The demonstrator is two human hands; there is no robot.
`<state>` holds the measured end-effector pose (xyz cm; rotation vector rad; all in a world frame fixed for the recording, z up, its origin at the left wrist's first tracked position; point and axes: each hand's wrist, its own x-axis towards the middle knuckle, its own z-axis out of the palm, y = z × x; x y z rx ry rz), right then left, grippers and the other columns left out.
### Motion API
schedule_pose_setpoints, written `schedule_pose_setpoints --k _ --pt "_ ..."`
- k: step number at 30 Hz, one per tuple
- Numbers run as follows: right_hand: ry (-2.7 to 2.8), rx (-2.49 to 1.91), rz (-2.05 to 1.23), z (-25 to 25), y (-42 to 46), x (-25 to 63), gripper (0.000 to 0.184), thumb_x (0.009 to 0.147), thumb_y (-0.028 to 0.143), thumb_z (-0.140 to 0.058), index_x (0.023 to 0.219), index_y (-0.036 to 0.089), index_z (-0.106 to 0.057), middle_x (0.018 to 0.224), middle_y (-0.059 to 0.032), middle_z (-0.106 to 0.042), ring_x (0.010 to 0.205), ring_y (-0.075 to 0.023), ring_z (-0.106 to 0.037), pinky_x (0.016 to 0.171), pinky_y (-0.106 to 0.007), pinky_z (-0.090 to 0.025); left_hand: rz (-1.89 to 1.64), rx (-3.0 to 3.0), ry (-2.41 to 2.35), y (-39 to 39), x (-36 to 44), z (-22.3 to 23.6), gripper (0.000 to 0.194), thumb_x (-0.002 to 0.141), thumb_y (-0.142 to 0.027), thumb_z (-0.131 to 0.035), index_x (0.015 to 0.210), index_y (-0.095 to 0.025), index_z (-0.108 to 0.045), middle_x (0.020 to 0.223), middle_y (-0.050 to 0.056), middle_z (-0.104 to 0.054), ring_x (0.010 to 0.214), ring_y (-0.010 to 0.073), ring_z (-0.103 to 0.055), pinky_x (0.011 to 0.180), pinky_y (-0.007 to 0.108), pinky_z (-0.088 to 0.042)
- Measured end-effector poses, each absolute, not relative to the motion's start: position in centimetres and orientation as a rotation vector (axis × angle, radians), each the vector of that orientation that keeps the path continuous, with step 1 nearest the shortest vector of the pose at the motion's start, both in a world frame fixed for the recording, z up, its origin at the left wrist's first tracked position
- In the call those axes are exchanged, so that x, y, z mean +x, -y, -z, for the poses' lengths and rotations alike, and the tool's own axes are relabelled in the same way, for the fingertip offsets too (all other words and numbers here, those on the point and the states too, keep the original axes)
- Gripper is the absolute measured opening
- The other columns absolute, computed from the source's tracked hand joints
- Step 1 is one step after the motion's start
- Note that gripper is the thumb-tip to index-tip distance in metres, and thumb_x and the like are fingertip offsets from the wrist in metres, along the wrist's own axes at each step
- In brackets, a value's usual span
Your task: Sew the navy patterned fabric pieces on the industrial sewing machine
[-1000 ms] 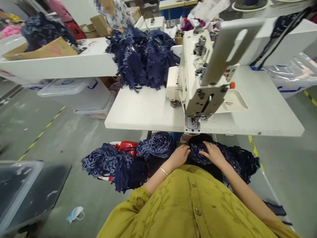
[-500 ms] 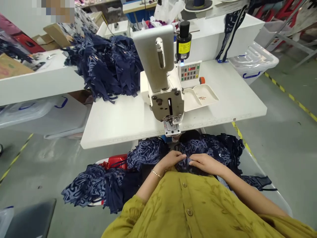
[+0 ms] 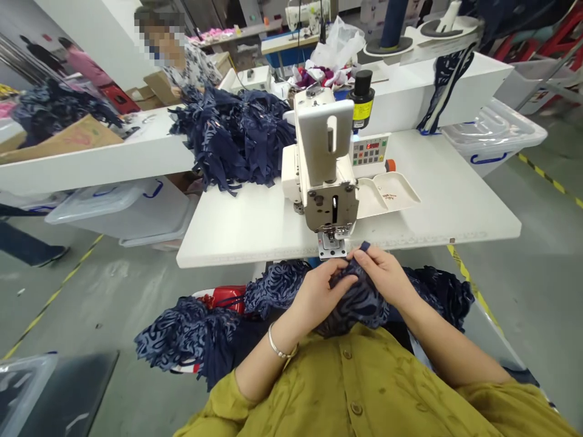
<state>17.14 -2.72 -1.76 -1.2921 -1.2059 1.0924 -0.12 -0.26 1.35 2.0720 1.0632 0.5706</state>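
- Left hand (image 3: 319,291) and right hand (image 3: 386,276) nearly meet, each pinching the same patterned navy garment (image 3: 364,303) by its upper part.
- White counter (image 3: 239,224) runs across just beyond that garment.
- Cream sewing machine (image 3: 325,152) stands on it.
- Navy cloth (image 3: 243,136) lies heaped to the machine's left.
- Pale tray (image 3: 403,187) sits at the machine's right.
- Metal needle plate (image 3: 331,249) shows close to the hands.
- Tiny coppery bits (image 3: 389,196) lie in the tray, I see.
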Motion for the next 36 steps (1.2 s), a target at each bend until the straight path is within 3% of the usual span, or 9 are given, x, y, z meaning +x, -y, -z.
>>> schedule_pose_setpoints --k 4,7,11,17,25,36 --pt "1.21 -1.304 -1.025 1.9 -1.1 17.2 0.024 0.09 0.043 -0.051 0.089 0.02 -0.057 0.072 0.001 -0.059 0.068 -0.0157 -0.055 0.066 -0.028 -0.046 -0.704 2.483 -1.045 -0.3 -1.1 -0.8 0.034 0.096 -0.018 -0.04 0.128 -0.021 -0.051 0.126 0.009 -0.056 0.112 0.0173 -0.058 0.096 0.031 -0.05" --pt "1.322 -1.34 -0.87 2.5 -3.6 17.0 0.017 0.086 0.035 -0.053 0.092 0.02 -0.057 0.079 -0.0019 -0.062 0.079 -0.0196 -0.058 0.076 -0.033 -0.047 -0.547 2.803 -1.034 -0.6 -1.7 0.0 0.048 0.092 -0.003 -0.03 0.134 -0.018 -0.046 0.136 0.011 -0.052 0.108 0.0181 -0.059 0.095 0.033 -0.052" --pt "1.477 -1.387 -0.686 2.4 -5.4 16.8 0.02 0.084 0.03 -0.051 0.097 0.02 -0.063 0.101 -0.0085 -0.066 0.096 -0.0255 -0.06 0.086 -0.039 -0.048 -0.534 2.968 -1.14 -0.3 -1.8 0.8 0.049 0.089 0.0 -0.03 0.134 -0.009 -0.046 0.133 0.015 -0.055 0.092 0.0184 -0.061 0.087 0.033 -0.055" --pt "1.534 -1.328 -0.624 2.3 -6.4 16.6 0.031 0.084 0.031 -0.049 0.109 0.018 -0.063 0.118 -0.0131 -0.064 0.11 -0.0284 -0.058 0.094 -0.043 -0.047 -0.626 2.923 -1.273 0.4 -1.2 1.5 0.049 0.088 0.001 -0.031 0.134 -0.007 -0.045 0.131 0.016 -0.056 0.094 0.0193 -0.061 0.089 0.033 -0.054" --pt "1.511 -1.308 -0.65 2.0 -6.7 16.5 0.036 0.082 0.032 -0.051 0.114 0.016 -0.06 0.116 -0.0129 -0.066 0.108 -0.0285 -0.06 0.095 -0.044 -0.048 -0.574 2.866 -1.265 0.3 -0.4 1.6 0.05 0.091 -0.002 -0.025 0.14 -0.006 -0.037 0.132 0.019 -0.053 0.109 0.0221 -0.059 0.094 0.036 -0.051" --pt "1.525 -1.331 -0.64 2.0 -6.4 16.7 0.031 0.084 0.031 -0.049 0.109 0.017 -0.061 0.118 -0.0124 -0.065 0.109 -0.0285 -0.058 0.095 -0.044 -0.046 -0.499 2.849 -1.286 0.3 -0.6 0.8 0.047 0.094 -0.003 -0.023 0.138 -0.008 -0.039 0.13 0.018 -0.054 0.098 0.019 -0.061 0.091 0.033 -0.052"
